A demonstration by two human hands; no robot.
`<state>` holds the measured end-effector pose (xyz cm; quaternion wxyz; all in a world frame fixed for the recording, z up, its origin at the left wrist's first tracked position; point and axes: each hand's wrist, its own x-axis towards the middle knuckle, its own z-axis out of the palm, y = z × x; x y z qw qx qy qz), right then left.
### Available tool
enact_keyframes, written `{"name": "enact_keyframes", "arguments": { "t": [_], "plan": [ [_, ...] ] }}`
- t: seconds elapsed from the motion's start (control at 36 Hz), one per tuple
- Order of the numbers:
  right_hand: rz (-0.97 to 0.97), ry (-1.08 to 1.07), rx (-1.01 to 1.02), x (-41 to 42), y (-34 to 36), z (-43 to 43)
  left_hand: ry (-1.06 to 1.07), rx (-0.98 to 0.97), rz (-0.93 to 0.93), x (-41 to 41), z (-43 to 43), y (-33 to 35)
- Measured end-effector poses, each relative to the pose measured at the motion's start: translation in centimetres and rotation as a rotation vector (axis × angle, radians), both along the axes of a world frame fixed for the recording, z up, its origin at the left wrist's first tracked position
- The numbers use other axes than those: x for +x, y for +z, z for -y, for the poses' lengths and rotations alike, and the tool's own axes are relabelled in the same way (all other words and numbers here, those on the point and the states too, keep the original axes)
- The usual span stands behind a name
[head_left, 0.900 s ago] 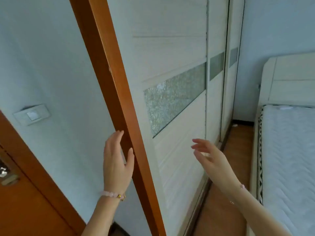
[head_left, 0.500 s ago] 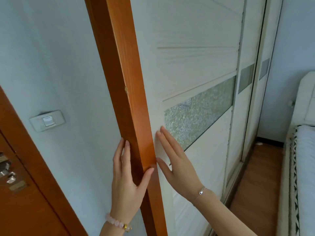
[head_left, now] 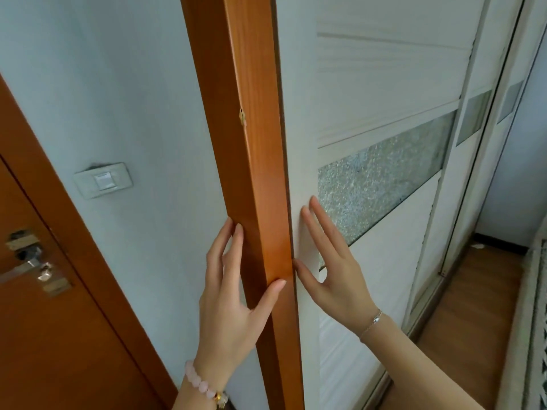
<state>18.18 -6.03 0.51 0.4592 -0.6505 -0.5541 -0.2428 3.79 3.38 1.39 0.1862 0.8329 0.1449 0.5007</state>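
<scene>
**A:** Bedroom, left to right: what do we count?

**B:** One brown door (head_left: 44, 335) with one metal handle (head_left: 32, 266), and one switch (head_left: 103, 180) on the pale wall (head_left: 133, 84). Then comes one wooden post (head_left: 254, 143). Two hands are at work, with one bracelet on each wrist: pink beads (head_left: 201, 383) on the left, a thin chain (head_left: 373, 321) on the right.

**A:** And past the post?

**B:** One white wardrobe panel (head_left: 384, 69) stands just beside it. We count three frosted panes in a row, the nearest (head_left: 379, 184) the largest. One strip of wood floor (head_left: 467, 315) and the edge of one bed (head_left: 529, 335) close the right side.

**A:** Where is the post, and how does it run?

**B:** It is centre frame, between wall and panel. Its long axis is near upright. As we see it, it leans from the top edge, left of centre, down to the bottom edge a little further right. Both ends run out of view.

**A:** The hands?

**B:** The left hand (head_left: 231, 303) grasps the post low down, fingers (head_left: 217, 253) laid along its left side and thumb across its front face. The right hand (head_left: 337, 276) is released and flat, its fingers (head_left: 322, 223) straight and pointing up. Its palm presses on the panel just right of the post, at the nearest pane's lower left corner. We see the two hands near each other, the post between them.
</scene>
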Motion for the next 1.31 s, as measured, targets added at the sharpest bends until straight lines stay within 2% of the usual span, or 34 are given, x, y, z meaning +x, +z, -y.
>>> {"name": "enact_keyframes", "arguments": {
  "t": [0.22, 0.39, 0.56, 0.64, 0.69, 0.78, 0.86, 0.97, 1.08, 1.31],
  "plan": [
    [0.003, -0.036, 0.0, 1.9, 0.0, 0.1, 0.0, -0.016, 0.058, 0.2, 0.4, -0.6],
    [-0.01, -0.053, -0.015, 3.9, 0.2, 0.5, 0.146, -0.014, 0.148, 1.3, 2.7, -1.7],
    [0.008, -0.094, -0.019, 6.4, 0.2, 1.1, 0.233, 0.182, 0.273, 2.9, 5.7, -3.5],
    [0.013, -0.102, -0.017, 7.8, 0.2, 1.2, 0.135, 0.293, 0.229, 4.4, 6.9, -4.7],
    [0.012, -0.104, -0.017, 8.8, 0.1, 1.3, 0.07, 0.297, 0.144, 6.3, 7.0, -5.3],
    [0.001, -0.109, -0.014, 10.6, 0.1, 1.5, 0.035, 0.163, -0.043, 10.1, 6.1, -5.8],
    [-0.003, -0.111, -0.003, 12.5, -0.1, 1.7, -0.026, -0.142, -0.166, 14.2, 5.5, -5.9],
    [0.003, -0.105, 0.007, 15.2, -0.2, 2.0, -0.125, -0.405, -0.207, 19.3, 4.7, -5.7],
    [0.019, -0.087, -0.002, 18.5, -0.1, 2.6, -0.23, -0.495, -0.122, 23.9, 4.2, -5.9],
    [-0.004, -0.105, -0.011, 25.7, 0.0, 3.1, -0.33, -0.53, 0.02, 32.5, 4.2, -6.4]
  ]
}}
